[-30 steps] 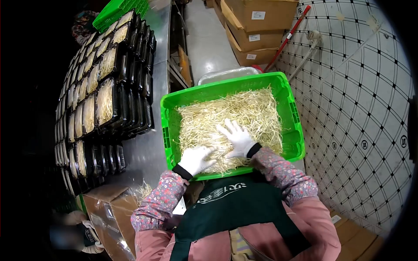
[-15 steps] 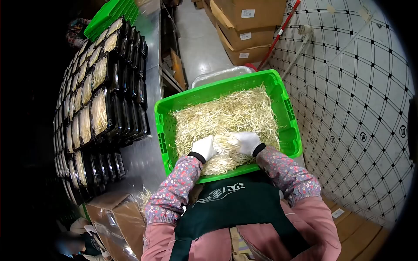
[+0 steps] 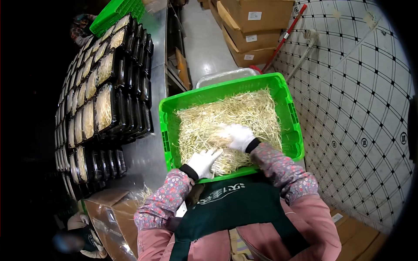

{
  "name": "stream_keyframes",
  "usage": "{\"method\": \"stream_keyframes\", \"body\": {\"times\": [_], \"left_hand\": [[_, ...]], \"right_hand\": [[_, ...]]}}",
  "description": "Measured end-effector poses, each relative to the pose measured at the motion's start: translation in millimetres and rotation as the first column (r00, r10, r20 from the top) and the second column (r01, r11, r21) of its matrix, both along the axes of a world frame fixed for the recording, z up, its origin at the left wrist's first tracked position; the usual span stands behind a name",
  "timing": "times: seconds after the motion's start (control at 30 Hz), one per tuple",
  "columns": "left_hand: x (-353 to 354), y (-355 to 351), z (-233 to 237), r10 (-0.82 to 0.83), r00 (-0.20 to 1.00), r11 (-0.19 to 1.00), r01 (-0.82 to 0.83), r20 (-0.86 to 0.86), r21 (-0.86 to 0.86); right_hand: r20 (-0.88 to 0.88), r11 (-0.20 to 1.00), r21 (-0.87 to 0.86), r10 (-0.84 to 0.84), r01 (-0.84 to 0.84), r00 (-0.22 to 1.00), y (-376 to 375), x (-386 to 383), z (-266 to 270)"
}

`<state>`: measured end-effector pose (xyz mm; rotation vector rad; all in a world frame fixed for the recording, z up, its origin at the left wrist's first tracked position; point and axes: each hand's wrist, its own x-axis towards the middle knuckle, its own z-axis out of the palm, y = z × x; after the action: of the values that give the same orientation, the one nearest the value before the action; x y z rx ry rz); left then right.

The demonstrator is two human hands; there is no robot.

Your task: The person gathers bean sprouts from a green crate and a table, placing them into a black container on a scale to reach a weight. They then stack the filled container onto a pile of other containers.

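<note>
Left hand (image 3: 203, 162) now apart from right hand (image 3: 238, 135), apron writing (image 3: 222, 192) illegible

A single camera worn on the head looks steeply down and a little forward, close over the person's own apron (image 3: 235, 209). The green crate (image 3: 292, 117) sits mid-frame. The wide, rounded view takes in the steel table (image 3: 141, 156) on the left and the tiled floor (image 3: 357, 108) on the right.

I'm seeing black trays (image 3: 104, 104) packed with sprouts, stacked along the left on a steel table (image 3: 143, 155). Cardboard boxes (image 3: 257, 26) are piled top centre, a red-handled pole (image 3: 285, 38) leans beside them, and a spare green crate (image 3: 117, 11) sits upper left.
</note>
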<state>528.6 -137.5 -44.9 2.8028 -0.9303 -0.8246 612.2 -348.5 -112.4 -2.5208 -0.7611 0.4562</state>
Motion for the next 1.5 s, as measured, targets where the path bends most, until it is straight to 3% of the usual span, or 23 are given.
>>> {"method": "stream_keyframes", "body": {"times": [0.03, 0.13, 0.2, 0.27, 0.37, 0.43, 0.47, 0.53, 0.63, 0.67, 0.7, 0.73, 0.8, 0.87, 0.93, 1.03, 1.13, 1.2, 1.27, 1.3, 1.4, 1.47, 1.5], "left_hand": [[9.1, -2.5, 19.3, 0.012, 0.991, 1.0, -0.013, -0.134, -0.006], [35.4, 4.3, 1.4, 0.17, 0.982, 0.966, -0.183, -0.087, -0.181], [55.0, -4.7, -3.1, 0.184, 0.97, 0.905, -0.104, 0.159, -0.412], [60.6, -19.1, -15.7, 0.227, 0.945, 0.949, -0.161, 0.235, -0.27], [70.1, -23.0, -60.7, 0.352, 0.935, 0.92, -0.354, -0.043, -0.169], [75.3, -33.4, -61.4, 0.462, 0.873, 0.883, -0.469, -0.155, -0.016], [76.2, -34.5, -64.1, 0.442, 0.886, 0.895, -0.447, -0.142, -0.001], [76.6, -33.5, -68.2, 0.407, 0.906, 0.913, -0.405, -0.115, 0.037], [66.9, -28.3, -62.5, 0.386, 0.919, 0.921, -0.388, -0.083, -0.012], [62.4, -24.3, -66.0, 0.366, 0.928, 0.929, -0.369, -0.073, -0.027], [59.2, -18.1, -64.5, 0.368, 0.927, 0.928, -0.371, -0.068, -0.043], [57.3, -13.6, -62.1, 0.374, 0.925, 0.924, -0.378, -0.062, -0.06], [54.6, -7.9, -63.2, 0.344, 0.938, 0.931, -0.347, -0.043, -0.112], [45.9, 5.4, -69.5, 0.261, 0.965, 0.92, -0.244, 0.017, -0.307], [47.8, -3.3, -59.5, 0.245, 0.969, 0.929, -0.24, -0.02, -0.283], [46.7, -8.9, -48.8, 0.305, 0.948, 0.93, -0.317, -0.092, -0.184], [33.0, 20.2, -51.4, 0.467, 0.882, 0.782, -0.444, -0.06, -0.438], [17.3, 38.6, -57.0, 0.659, 0.726, 0.562, -0.65, -0.199, -0.512], [1.7, 50.2, -95.3, 0.747, 0.496, 0.194, -0.8, -0.443, -0.568], [-0.8, 41.8, -89.2, 0.756, 0.447, 0.131, -0.819, -0.478, -0.559], [-7.7, 12.0, -86.0, 0.743, 0.371, 0.034, -0.853, -0.558, -0.521], [-15.0, 18.7, -141.7, 0.51, 0.378, -0.268, -0.783, -0.772, -0.561], [-18.5, 15.6, -132.3, 0.431, 0.324, -0.37, -0.788, -0.842, -0.492]], "right_hand": [[-0.02, 0.996, -0.04, 0.079, -0.079, 0.997, 10.9, -7.0, -4.7], [-0.103, 0.976, 0.001, 0.216, -0.217, 0.971, 11.6, -6.0, -41.6], [-0.123, 0.959, 0.171, 0.249, -0.227, 0.961, -8.7, 7.3, -73.1], [-0.179, 0.987, 0.079, 0.15, -0.138, 0.972, -24.5, 9.0, -38.8], [0.003, 0.998, -0.002, 0.062, -0.062, 0.998, -38.5, -4.5, -43.0], [-0.13, 0.999, -0.008, -0.038, 0.037, 0.991, -31.3, -12.3, -49.3], [-0.198, 0.997, -0.016, -0.082, 0.081, 0.977, -28.3, -17.5, -54.6], [-0.082, 0.992, 0.019, -0.125, 0.127, 0.989, -26.1, -24.6, -66.0], [-0.011, 0.998, 0.02, -0.057, 0.057, 0.998, -48.2, -26.6, -60.8], [-0.04, 0.993, -0.109, -0.053, 0.048, 0.998, -57.1, -20.0, -65.1], [0.073, 0.99, 0.142, -0.036, 0.025, 0.997, -76.5, -17.6, -52.1], [-0.007, 0.991, -0.079, -0.113, 0.112, 0.994, -93.4, -8.3, -46.3], [-0.122, 0.984, 0.07, -0.153, 0.162, 0.981, -120.0, 7.9, -25.4], [-0.211, 0.951, -0.085, -0.309, 0.298, 0.927, -107.2, 23.4, 18.0], [-0.088, 0.947, 0.143, -0.277, 0.287, 0.957, -79.1, 28.6, 7.6], [-0.207, 0.99, 0.136, -0.014, 0.043, 0.978, -26.1, 36.2, -22.9], [-0.245, 0.991, -0.028, 0.119, -0.13, 0.962, -11.1, 27.7, -37.8], [-0.353, 0.959, -0.123, 0.2, -0.257, 0.914, -7.4, 40.2, -31.8], [-0.409, 0.988, 0.067, 0.157, -0.142, 0.899, -11.0, 52.9, -34.1], [-0.411, 0.984, 0.165, 0.134, -0.072, 0.902, -7.8, 55.4, -35.3], [-0.462, 0.969, 0.243, 0.073, 0.047, 0.884, 15.1, 35.8, -30.4], [-0.34, 0.959, 0.282, 0.121, -0.022, 0.933, 20.7, 16.6, -44.2], [-0.312, 0.963, 0.266, 0.128, -0.042, 0.941, 19.6, 3.9, -29.8]]}}
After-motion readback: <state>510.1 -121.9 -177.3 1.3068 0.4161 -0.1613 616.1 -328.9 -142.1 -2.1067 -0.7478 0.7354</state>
